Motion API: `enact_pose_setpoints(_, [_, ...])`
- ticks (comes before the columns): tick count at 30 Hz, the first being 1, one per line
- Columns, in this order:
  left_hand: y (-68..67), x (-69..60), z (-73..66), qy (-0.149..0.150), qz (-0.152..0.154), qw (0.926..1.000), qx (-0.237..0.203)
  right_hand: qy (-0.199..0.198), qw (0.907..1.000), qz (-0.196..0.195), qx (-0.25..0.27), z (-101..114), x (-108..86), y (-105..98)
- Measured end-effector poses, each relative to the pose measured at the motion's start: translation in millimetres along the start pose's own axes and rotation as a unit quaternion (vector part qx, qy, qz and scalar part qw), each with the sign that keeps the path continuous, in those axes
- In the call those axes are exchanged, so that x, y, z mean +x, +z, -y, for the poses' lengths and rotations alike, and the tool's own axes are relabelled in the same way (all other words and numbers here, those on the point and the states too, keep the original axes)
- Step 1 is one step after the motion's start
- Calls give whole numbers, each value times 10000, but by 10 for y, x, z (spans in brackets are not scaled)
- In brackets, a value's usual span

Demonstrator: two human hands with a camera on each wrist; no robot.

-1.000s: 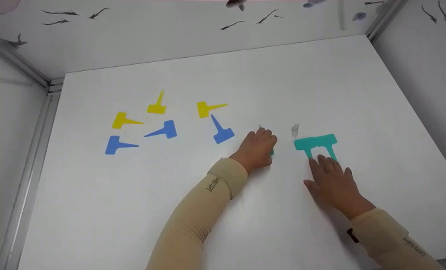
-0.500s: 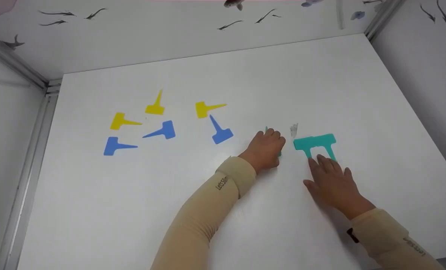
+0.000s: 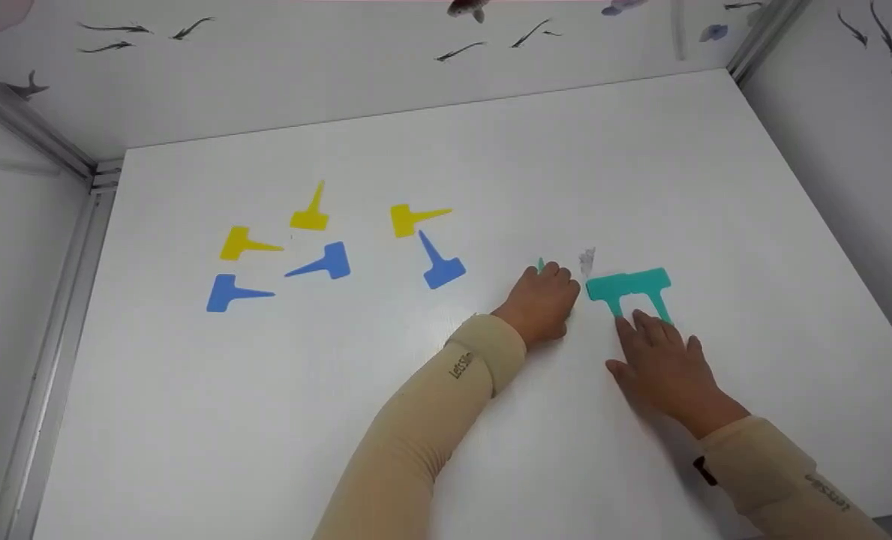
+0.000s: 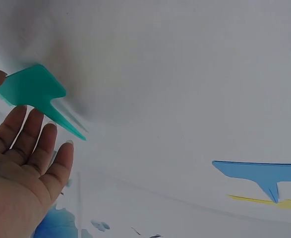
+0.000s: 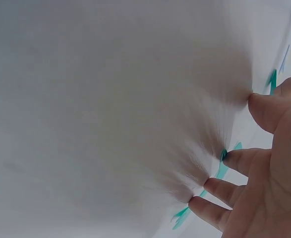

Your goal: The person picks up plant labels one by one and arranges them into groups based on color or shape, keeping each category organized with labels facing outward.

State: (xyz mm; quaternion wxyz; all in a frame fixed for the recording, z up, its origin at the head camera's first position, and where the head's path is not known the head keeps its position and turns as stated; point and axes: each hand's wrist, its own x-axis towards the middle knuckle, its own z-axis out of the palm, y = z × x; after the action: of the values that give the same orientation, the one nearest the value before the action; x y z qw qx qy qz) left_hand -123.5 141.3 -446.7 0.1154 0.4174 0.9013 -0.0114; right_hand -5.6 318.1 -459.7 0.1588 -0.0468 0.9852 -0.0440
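Note:
My left hand point(image 3: 537, 304) pinches a green T-shaped plant label point(image 4: 33, 84) between thumb and fingers, low over the white table. In the head view only this label's pointed tip shows past the knuckles. My right hand point(image 3: 667, 371) lies with its fingers spread, the fingertips at the stems of the green T-shaped labels point(image 3: 632, 283) on the right. Those labels sit side by side, heads touching and stems toward me. The left hand is just left of them, a small gap between.
Three yellow labels, one upright point(image 3: 310, 219), one at left point(image 3: 237, 243) and one nearer the middle point(image 3: 403, 220), lie on the table point(image 3: 265, 420). Blue labels point(image 3: 444, 271) lie close to them. A grey smudge point(image 3: 587, 260) marks the surface. White walls point(image 3: 340, 75) enclose the back and sides.
My left hand has slid right with the green label, closer to the pair of green labels. The right hand has stayed in place.

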Motion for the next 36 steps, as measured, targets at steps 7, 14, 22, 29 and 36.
enact_pose_setpoints(7, [12,36,0,-65,100,9997,-217,-14,10000,-12,-10,6,-18,-17])
enact_pose_setpoints(14, [25,70,-16,-80,94,9995,-301,9,10000,-32,-1,-4,-12,0])
enact_pose_setpoints(22, [35,99,-22,-131,93,9987,-481,-15,10000,-84,-27,-16,-7,15])
enact_pose_setpoints(29, [53,96,-31,-145,10,9995,-296,-55,9999,-78,-84,-9,-17,-1])
enact_pose_setpoints(36, [21,93,18,-166,24,9992,-364,15,10000,-3,72,16,-18,-16])
